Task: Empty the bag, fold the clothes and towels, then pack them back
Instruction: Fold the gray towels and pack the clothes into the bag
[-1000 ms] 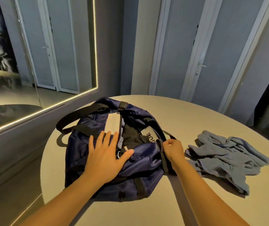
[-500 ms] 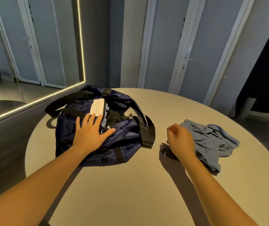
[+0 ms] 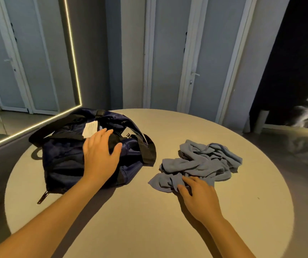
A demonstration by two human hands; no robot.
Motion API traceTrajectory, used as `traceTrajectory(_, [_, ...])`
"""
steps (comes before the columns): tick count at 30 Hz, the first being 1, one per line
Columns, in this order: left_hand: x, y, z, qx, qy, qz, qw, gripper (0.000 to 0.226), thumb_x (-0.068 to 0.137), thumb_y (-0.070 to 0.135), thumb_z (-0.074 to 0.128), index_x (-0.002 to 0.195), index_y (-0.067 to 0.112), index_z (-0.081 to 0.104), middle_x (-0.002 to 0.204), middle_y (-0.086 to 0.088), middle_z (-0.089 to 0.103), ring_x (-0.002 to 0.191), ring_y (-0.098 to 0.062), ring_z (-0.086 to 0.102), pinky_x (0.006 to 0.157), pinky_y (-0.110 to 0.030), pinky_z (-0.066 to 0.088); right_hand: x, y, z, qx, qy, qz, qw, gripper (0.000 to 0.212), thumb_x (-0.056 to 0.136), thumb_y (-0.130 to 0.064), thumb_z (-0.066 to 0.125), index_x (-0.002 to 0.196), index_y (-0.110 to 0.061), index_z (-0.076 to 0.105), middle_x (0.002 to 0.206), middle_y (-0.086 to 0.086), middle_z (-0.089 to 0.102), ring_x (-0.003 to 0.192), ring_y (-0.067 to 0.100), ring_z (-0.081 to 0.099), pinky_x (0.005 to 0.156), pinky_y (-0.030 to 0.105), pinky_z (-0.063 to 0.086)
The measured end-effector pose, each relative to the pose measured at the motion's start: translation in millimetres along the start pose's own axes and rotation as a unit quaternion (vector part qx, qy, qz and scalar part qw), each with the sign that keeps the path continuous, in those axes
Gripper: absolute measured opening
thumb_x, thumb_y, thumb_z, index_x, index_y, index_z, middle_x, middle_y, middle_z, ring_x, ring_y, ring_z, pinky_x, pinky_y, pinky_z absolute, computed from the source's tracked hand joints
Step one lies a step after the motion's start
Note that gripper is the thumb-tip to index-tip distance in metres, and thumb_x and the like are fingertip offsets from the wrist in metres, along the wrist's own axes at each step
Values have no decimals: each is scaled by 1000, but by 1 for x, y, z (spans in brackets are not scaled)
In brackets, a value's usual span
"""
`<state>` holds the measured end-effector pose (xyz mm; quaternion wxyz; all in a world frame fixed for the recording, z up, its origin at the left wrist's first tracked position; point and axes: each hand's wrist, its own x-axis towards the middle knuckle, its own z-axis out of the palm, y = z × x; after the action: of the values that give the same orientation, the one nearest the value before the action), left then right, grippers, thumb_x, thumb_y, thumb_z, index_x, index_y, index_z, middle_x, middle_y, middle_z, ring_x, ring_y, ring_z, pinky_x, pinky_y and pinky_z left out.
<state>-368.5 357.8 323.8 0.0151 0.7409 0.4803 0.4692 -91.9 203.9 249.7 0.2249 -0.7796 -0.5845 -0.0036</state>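
Observation:
A navy duffel bag (image 3: 63,161) with black straps lies on the left of the round table (image 3: 140,211). Its top gapes, showing dark cloth and a white label. My left hand (image 3: 101,153) rests flat on the bag's top, fingers straight. A crumpled grey-blue towel (image 3: 203,161) lies on the table to the bag's right. My right hand (image 3: 197,194) lies on the towel's near edge, fingers extended and touching the cloth. What else is inside the bag is hidden.
A mirror with a lit edge (image 3: 73,53) stands on the left behind the bag. Closed pale doors (image 3: 168,62) line the wall beyond the table. Bare tabletop lies in front of the bag and towel.
My right hand let go of the bag's strap and moved right and nearer onto the towel's near edge. My left hand stayed on the bag, shifting slightly right. The camera view drew back.

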Motion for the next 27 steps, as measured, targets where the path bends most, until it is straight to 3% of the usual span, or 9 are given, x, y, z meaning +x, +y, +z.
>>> traceTrajectory(2, [-20,44,5,-88,-46,90,991,34,100,33,62,131,19,59,132,1,60,124,-21,54,105,-46,45,-16,-4,-12,52,-3,-38,998,40,103,-55,41,132,-38,63,115,-14,67,107,15,60,82,36,45])
traceTrajectory(4, [-41,77,17,-105,-175,136,970,34,100,41,62,129,22,63,127,7,62,117,-14,56,98,-40,50,-31,-6,-20,99,-10,-63,993,32,103,-52,45,123,-38,66,104,-16,68,91,11,59,73,32,43])
traceTrajectory(6, [-57,92,37,-48,-282,154,946,48,98,55,58,137,26,60,134,8,60,122,-15,54,102,-39,47,-47,-4,-22,145,-14,-70,987,31,103,-53,45,123,-38,65,105,-17,68,89,10,59,74,31,46])
traceTrajectory(8, [-67,95,51,-16,-342,134,930,51,97,55,60,139,27,59,133,5,63,119,-21,57,99,-38,48,-61,0,-21,183,-6,-53,982,39,98,-57,47,128,-38,62,116,-19,68,100,8,61,86,32,50])
traceTrajectory(11, [-72,88,59,-78,-322,54,942,11,100,30,63,105,26,72,101,2,71,90,-22,62,78,-43,51,-72,8,-17,198,21,-20,980,47,91,-60,50,128,-36,63,125,-20,66,111,9,61,97,34,50])
traceTrajectory(15, [-58,80,44,-235,-274,-113,926,13,100,18,65,93,17,77,88,-2,73,83,-22,68,76,-41,56,-68,13,-13,265,105,30,958,5,94,-28,69,90,-27,72,87,-16,70,81,8,64,72,39,54])
traceTrajectory(19, [-46,80,25,-332,-245,-206,888,16,96,26,70,90,14,80,87,-3,77,85,-23,71,77,-37,57,-68,13,-18,305,136,64,940,22,98,-28,65,76,-25,70,71,-9,65,66,14,58,63,43,49])
traceTrajectory(24, [-39,79,14,-348,-244,-193,884,43,98,43,63,75,8,69,83,-34,55,69,-36,49,72,-49,44,-68,7,-21,325,150,80,930,9,102,-33,57,104,-34,66,80,-13,71,76,8,66,65,37,55])
traceTrajectory(27, [-33,84,2,-376,-265,-179,870,49,101,44,59,90,-3,67,91,-33,64,85,-50,60,82,-60,50,-59,4,-30,249,182,51,950,11,99,-29,62,109,-30,67,76,-15,68,68,6,62,59,31,51])
